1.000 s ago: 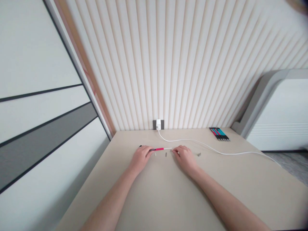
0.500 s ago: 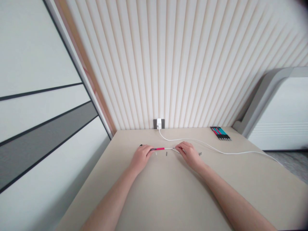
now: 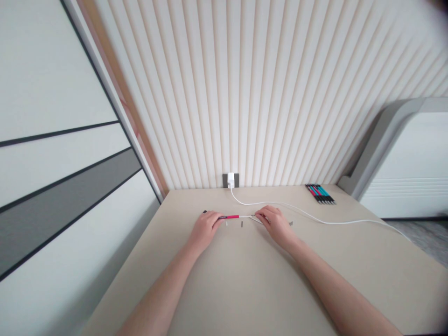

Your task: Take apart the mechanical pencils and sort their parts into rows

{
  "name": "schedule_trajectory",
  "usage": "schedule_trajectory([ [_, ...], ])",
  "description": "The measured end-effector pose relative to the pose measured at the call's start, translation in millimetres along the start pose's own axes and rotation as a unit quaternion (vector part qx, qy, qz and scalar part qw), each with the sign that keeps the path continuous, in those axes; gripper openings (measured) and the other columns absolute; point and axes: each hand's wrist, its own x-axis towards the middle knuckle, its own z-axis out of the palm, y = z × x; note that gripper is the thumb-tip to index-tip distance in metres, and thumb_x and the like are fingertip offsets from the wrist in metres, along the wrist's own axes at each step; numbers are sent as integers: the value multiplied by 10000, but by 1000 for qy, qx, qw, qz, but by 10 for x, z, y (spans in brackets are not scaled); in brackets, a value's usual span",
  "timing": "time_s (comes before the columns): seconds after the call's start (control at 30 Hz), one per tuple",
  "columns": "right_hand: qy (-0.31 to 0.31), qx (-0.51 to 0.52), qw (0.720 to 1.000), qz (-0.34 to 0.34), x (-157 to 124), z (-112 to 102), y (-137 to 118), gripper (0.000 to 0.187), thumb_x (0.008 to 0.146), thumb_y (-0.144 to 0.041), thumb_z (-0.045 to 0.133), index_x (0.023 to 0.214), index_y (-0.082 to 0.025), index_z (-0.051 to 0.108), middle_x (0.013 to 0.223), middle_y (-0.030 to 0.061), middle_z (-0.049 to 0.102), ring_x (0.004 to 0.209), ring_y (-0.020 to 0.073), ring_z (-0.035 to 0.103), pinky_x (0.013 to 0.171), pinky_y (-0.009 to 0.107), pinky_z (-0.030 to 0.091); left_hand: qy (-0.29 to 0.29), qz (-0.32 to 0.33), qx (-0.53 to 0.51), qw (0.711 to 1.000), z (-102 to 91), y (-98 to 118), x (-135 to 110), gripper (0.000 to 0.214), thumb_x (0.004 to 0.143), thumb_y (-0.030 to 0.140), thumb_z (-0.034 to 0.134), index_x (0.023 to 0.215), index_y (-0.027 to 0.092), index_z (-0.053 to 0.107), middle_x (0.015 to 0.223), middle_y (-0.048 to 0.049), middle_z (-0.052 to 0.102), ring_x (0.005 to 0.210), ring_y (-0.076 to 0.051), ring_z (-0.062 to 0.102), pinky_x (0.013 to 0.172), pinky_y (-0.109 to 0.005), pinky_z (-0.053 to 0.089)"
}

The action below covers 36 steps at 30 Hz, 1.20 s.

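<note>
My left hand point(image 3: 206, 228) is closed round the black rear part of a pen barrel point(image 3: 232, 216), whose pink section points right. A thin white refill point(image 3: 245, 216) reaches out of the barrel's right end. Pinched on the refill's tip are the fingers of my right hand point(image 3: 275, 223). Beneath those fingers lies another thin pale stick point(image 3: 256, 220), partly hidden. On the table just below the pen are a small grey piece point(image 3: 241, 224) and a small pale piece point(image 3: 226, 224). Another grey piece point(image 3: 290, 223) sits right of my right hand; these are too small to name.
Several pink, teal and black pens point(image 3: 320, 194) lie in a row at the table's back right. A white charger point(image 3: 231, 179) is plugged in at the wall, and its cable point(image 3: 311, 214) crosses the table point(image 3: 224, 289) to the right. A white cabinet point(image 3: 52, 196) stands left.
</note>
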Motion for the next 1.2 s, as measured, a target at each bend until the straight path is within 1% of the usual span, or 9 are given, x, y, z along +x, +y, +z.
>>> schedule_trajectory([
  [0.17, -5, -10, 1000, 7, -3, -21, -25, 236, 971, -315, 466, 923, -216, 675, 919, 52, 686, 864, 187, 606, 829, 323, 409, 1, 2, 10, 1000, -19, 7, 3, 193, 958, 296, 491, 991, 202, 656, 927, -44, 695, 869, -201, 623, 781, -324, 448],
  [0.4, -3, -12, 1000, 6, -6, -24, -17, 218, 968, -301, 478, 934, -221, 678, 916, 43, 687, 860, 180, 607, 829, 319, 404, -2, 3, 13, 1000, -24, 3, 4, 191, 958, 291, 489, 992, 199, 652, 932, -45, 694, 874, -202, 624, 789, -330, 451],
  [0.53, -1, -11, 1000, -3, -3, -19, -21, 219, 969, -304, 474, 930, -221, 674, 921, 48, 691, 870, 182, 615, 822, 320, 407, -4, 5, 17, 1000, -18, -4, 4, 205, 963, 298, 479, 998, 197, 653, 932, -48, 693, 872, -203, 623, 780, -329, 453],
  [0.77, -6, -2, 999, -31, 2, -22, -67, 201, 966, -299, 484, 923, -224, 666, 918, 48, 693, 873, 189, 620, 812, 330, 417, -21, 16, 13, 1000, 0, -22, -2, 163, 950, 271, 508, 996, 210, 652, 948, -42, 692, 880, -198, 620, 794, -327, 449],
  [1.0, -19, 11, 997, -69, -8, -35, -123, 187, 963, -292, 490, 929, -225, 662, 907, 51, 692, 865, 186, 621, 807, 337, 423, -28, 39, 16, 999, 14, -23, -14, 196, 959, 317, 491, 1014, 211, 647, 934, -50, 688, 881, -195, 619, 811, -329, 453],
  [1.13, -27, 17, 997, -76, -15, -34, -145, 197, 967, -287, 478, 939, -221, 662, 908, 51, 691, 869, 184, 617, 816, 338, 423, -26, 52, 14, 998, 24, -28, -18, 193, 960, 317, 491, 1018, 215, 644, 919, -43, 695, 872, -192, 625, 807, -325, 452],
  [1.2, -25, 19, 997, -74, -14, -36, -144, 207, 966, -305, 477, 976, -222, 666, 924, 57, 693, 876, 186, 619, 824, 339, 427, -23, 52, 17, 998, 26, -28, -18, 190, 958, 315, 496, 1017, 217, 647, 910, -42, 702, 860, -192, 629, 802, -326, 453],
])
